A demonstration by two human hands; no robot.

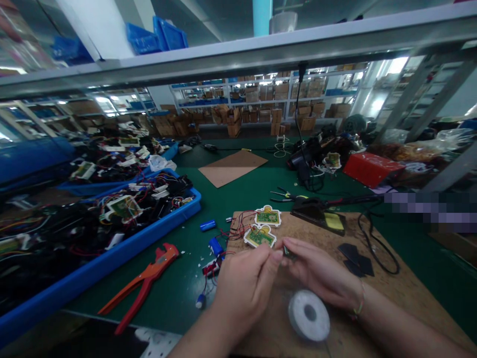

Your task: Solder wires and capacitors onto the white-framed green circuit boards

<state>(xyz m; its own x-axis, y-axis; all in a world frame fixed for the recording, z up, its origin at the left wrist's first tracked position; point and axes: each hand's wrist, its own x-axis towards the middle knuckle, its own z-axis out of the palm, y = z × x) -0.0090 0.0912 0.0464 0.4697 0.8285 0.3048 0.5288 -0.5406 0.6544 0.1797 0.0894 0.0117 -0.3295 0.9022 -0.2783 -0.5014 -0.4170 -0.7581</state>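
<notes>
My left hand (246, 283) and my right hand (318, 271) meet above the brown work board (272, 323). A small dark piece (288, 252), too small to name, sits between my right thumb and fingers. My left fingertips are pinched together right beside it; what they hold is hidden. Just beyond my hands lie two circuit boards in white frames, a nearer one (257, 235) and a farther one (268, 217), with thin wires running left. Below my right hand rests a reel of solder (309, 315).
Orange pipe cutters (145, 286) lie beside a blue bin (93, 271) full of wired parts. Blue cylinders (215, 246) sit left of the board. Right of it are a soldering iron stand (316, 215), black pads (356, 259) and a cable. Pliers (283, 195) and cardboard (233, 166) lie farther back.
</notes>
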